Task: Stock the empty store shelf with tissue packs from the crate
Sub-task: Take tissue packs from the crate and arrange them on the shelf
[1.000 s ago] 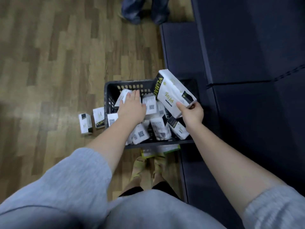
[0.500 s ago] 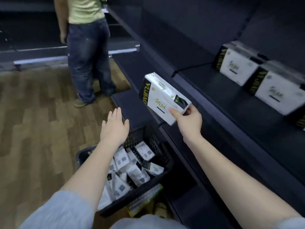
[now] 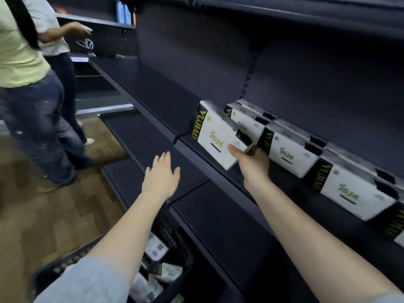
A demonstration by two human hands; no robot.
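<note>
My right hand grips a white tissue pack with a black side band by its lower right corner, tilted, at the front edge of the dark shelf. Just right of it, several matching packs stand in a row on that shelf. My left hand hovers open and empty, fingers spread, over the lower shelf. The black crate sits on the floor at the bottom, under my left forearm, with small packs inside it.
Two people stand at the left; the nearer one wears a light green top and jeans close to the shelving. Wooden floor spreads left of the crate. A higher shelf overhangs the row of packs.
The view rose from the crate to the shelving. My right hand carried the pack up and right to the shelf, next to the row. My left hand lifted out of the crate, empty.
</note>
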